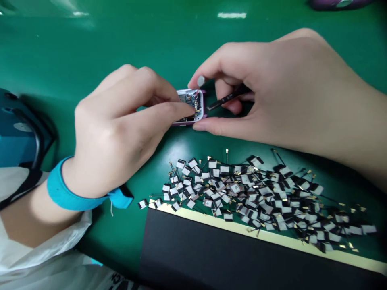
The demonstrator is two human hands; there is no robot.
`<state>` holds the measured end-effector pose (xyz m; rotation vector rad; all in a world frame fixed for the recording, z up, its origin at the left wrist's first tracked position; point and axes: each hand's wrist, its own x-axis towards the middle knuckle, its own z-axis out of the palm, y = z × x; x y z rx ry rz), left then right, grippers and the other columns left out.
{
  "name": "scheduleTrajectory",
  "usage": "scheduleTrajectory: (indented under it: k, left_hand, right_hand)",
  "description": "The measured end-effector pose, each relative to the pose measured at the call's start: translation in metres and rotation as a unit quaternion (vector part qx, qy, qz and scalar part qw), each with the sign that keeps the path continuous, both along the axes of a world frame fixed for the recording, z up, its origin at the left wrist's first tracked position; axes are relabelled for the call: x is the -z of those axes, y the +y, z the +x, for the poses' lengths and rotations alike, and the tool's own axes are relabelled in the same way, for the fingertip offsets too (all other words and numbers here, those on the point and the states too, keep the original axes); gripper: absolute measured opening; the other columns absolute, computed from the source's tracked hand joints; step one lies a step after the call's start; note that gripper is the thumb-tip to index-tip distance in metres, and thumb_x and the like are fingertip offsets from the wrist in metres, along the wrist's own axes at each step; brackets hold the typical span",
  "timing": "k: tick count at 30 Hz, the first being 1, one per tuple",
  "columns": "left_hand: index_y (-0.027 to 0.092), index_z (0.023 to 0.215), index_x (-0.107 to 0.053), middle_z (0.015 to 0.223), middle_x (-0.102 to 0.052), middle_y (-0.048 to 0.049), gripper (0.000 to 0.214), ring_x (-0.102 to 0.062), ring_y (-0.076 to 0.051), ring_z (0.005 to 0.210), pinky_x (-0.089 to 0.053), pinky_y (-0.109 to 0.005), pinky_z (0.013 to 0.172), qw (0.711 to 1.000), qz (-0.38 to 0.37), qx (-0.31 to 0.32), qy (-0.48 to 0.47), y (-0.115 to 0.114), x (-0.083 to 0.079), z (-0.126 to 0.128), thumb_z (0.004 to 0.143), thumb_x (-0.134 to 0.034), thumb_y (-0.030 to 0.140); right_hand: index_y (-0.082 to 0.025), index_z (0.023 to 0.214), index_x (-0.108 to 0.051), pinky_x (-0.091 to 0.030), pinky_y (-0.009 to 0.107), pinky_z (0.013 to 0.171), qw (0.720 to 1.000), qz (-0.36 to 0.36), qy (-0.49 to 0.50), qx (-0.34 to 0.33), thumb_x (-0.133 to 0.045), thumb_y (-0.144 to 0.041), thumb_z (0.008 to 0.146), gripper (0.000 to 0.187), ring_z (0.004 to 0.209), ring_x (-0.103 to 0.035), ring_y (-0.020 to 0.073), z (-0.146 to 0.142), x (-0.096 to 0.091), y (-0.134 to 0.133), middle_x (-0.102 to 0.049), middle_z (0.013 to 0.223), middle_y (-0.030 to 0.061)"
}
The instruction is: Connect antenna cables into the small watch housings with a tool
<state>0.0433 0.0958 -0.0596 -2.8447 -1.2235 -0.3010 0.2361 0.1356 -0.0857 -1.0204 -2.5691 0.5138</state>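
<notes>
Left hand (121, 129) pinches the open pink handset (190, 106), right hand (256, 96) grips black tweezers (226, 98) over it, a heap of wired antenna patches (242, 193) remains, fitting inside barely visible.

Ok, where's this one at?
Left hand gripping pink-framed handheld device, circuit board exposed. Right hand holding black tweezers, tips by its edge. Pile of small wired tabs beside, not in the way.

"What does the left hand (112, 133) hide?"

"Much of the pink-framed device (191, 100), and its parts are too small to tell."

"And the purple object (338, 3)?"

"The top edge cuts it off, so it can't be told."
</notes>
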Motion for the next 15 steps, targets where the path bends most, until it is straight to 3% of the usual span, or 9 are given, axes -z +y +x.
scheduleTrajectory:
  k: [10,15]
  left_hand:
    - [0.016,0.1,-0.059,0.093,-0.057,-0.0061,0.02,-0.051,-0.017,0.081,-0.04,-0.032,0.066,1.0,-0.002,0.011,-0.004,-0.0012,0.0004,-0.0029,0.083,-0.049,0.013]
    - [0.017,0.099,-0.058,0.092,-0.055,-0.0019,0.022,-0.052,-0.014,0.082,-0.041,-0.031,0.067,1.0,0.001,-0.006,-0.002,-0.0028,-0.0002,-0.0007,0.086,-0.041,0.015]
  right_hand:
    - [-0.014,0.101,-0.054,-0.041,0.029,0.071,1.0,0.0,0.014,-0.013,-0.058,-0.042,0.076,0.037,0.059,-0.05,0.0117,-0.0006,-0.0008,-0.0005,-0.05,0.068,-0.0029]
    - [-0.014,0.1,-0.054,-0.041,0.031,0.07,1.0,0.002,0.021,-0.013,-0.058,-0.041,0.076,0.036,0.057,-0.05,0.013,-0.0004,0.0002,-0.0012,-0.05,0.066,-0.0022]
